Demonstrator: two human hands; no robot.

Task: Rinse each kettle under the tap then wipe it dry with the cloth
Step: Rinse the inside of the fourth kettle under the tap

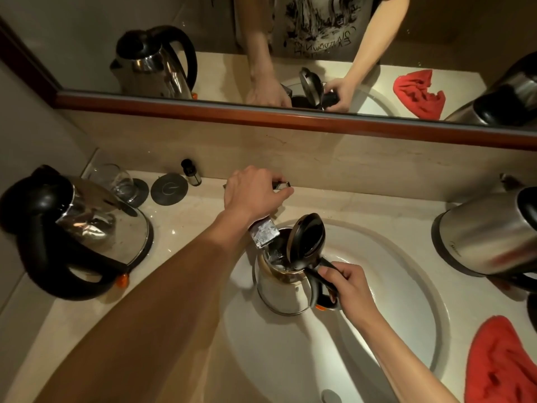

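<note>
Your right hand (345, 282) grips the black handle of the open kettle (283, 282), which stands in the sink (406, 286) beneath the tap (263, 235). Your left hand (252, 193) curls round the tap lever behind the sink. Expect smooth steel, slippery when wet and heavier once filling; keep to the handle. The red cloth (502, 365) lies right of the sink.

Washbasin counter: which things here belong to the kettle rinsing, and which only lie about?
Job: kettle in the basin, tap, left kettle, right kettle, red cloth.
Lying about: glass, small bottle, round coaster.
</note>
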